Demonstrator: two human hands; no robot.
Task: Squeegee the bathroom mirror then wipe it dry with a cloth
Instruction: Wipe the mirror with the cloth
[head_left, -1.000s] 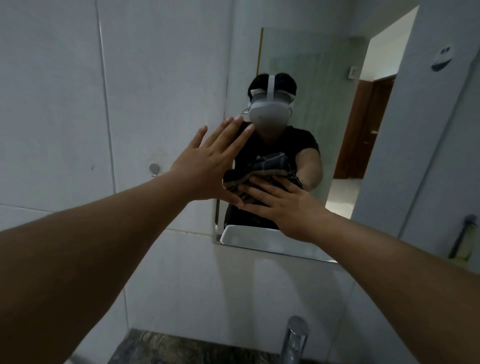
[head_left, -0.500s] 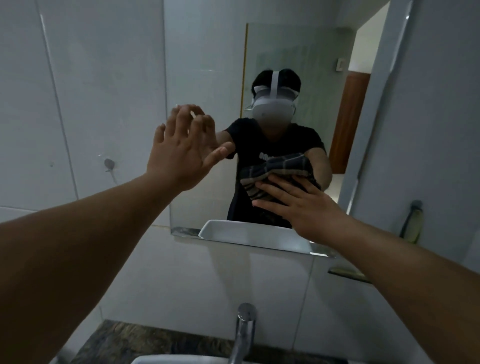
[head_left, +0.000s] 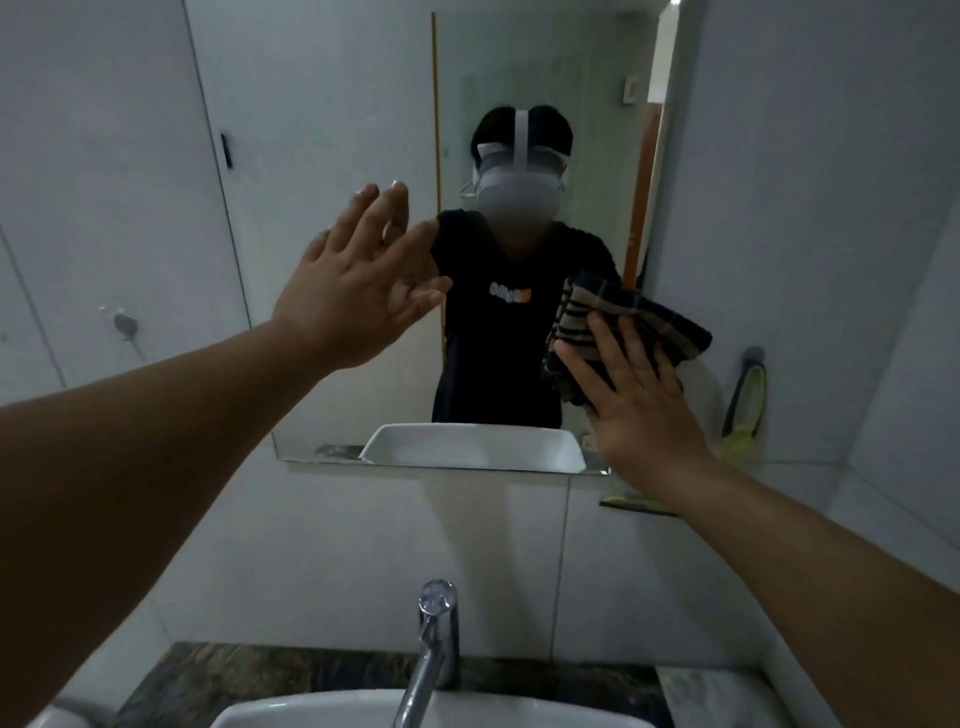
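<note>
The bathroom mirror (head_left: 322, 130) hangs on the tiled wall straight ahead and reflects a person in a black shirt. My left hand (head_left: 353, 291) is raised against the left half of the glass, fingers spread, holding nothing. My right hand (head_left: 634, 395) presses a folded dark checked cloth (head_left: 644, 322) flat against the mirror's lower right part, near its right edge. A yellow-green squeegee (head_left: 745, 400) with a dark handle hangs from a hook on the wall to the right of the mirror. My right forearm hides its lower part.
Below the mirror, a chrome faucet (head_left: 434, 639) stands over a white basin (head_left: 311, 712) set in a dark stone counter (head_left: 234, 675). A small metal hook (head_left: 124, 326) is on the left wall. A side wall closes in on the right.
My right hand has slid the cloth to the right across the glass, toward the mirror's right edge. My left hand has stayed spread on the glass. The view has swung to face the mirror.
</note>
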